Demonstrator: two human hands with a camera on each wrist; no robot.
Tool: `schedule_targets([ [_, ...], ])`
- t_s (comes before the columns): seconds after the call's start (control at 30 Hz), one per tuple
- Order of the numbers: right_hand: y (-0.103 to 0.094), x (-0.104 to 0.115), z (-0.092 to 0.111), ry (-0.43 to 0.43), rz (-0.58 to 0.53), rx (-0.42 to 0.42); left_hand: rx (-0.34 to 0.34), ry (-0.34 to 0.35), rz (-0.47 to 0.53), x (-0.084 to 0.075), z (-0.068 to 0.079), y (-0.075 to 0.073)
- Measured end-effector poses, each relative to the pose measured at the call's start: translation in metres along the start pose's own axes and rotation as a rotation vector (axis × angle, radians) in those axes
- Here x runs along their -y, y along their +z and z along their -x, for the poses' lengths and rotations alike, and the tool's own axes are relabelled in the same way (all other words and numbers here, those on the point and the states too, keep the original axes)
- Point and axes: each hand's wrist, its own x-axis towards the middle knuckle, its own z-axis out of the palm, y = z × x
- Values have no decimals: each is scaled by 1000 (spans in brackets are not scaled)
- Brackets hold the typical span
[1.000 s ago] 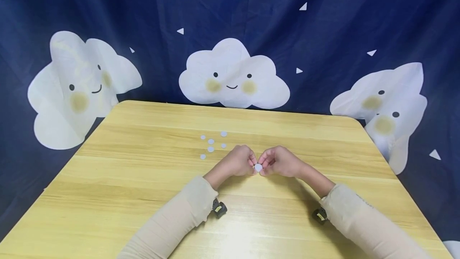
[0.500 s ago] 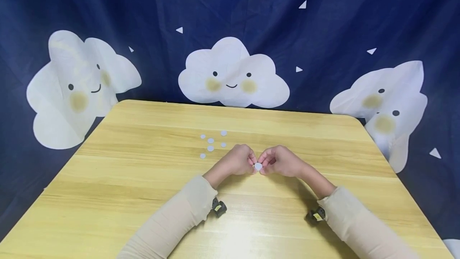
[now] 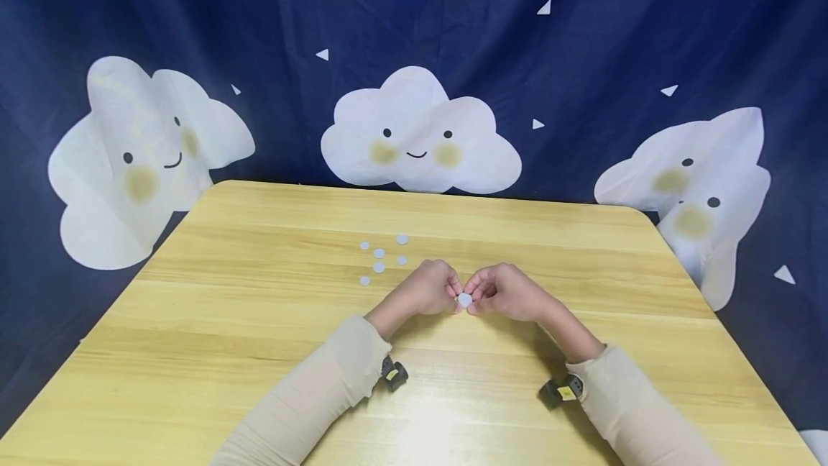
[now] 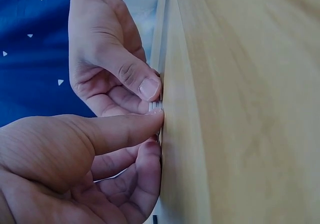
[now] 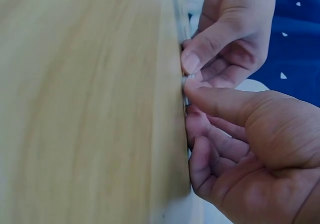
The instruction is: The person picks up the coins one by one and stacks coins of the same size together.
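Low over the table's middle, a short stack of small white round discs (image 3: 465, 300) sits between the fingertips of both hands. The left wrist view shows the thin layers of this stack (image 4: 155, 106) edge-on, close against the tabletop. My left hand (image 3: 432, 288) pinches it from the left, thumb on the near side and fingers curled behind. From the right, my right hand (image 3: 507, 292) grips the same stack with thumb and curled fingers. In the right wrist view the thumbs nearly meet, and most of the stack (image 5: 188, 78) is hidden.
Several more white discs (image 3: 379, 267) lie flat and scattered on the wooden table (image 3: 259, 365), left of and beyond my left hand. They come in larger and smaller sizes. A dark blue curtain (image 3: 278, 34) with printed clouds hangs behind the table's far edge.
My right forearm and its wrist camera have swung slightly inward and toward the near edge. Both hands stay at the stack, and the scattered discs have not moved.
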Motion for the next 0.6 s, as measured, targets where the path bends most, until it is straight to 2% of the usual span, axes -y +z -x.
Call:
schedule_targets([
  [0.4, 2, -3, 3, -12, 24, -21, 6, 12, -2, -2, 1, 3],
  [0.6, 1, -3, 0, -36, 25, -15, 8, 30, -11, 0, -1, -1],
])
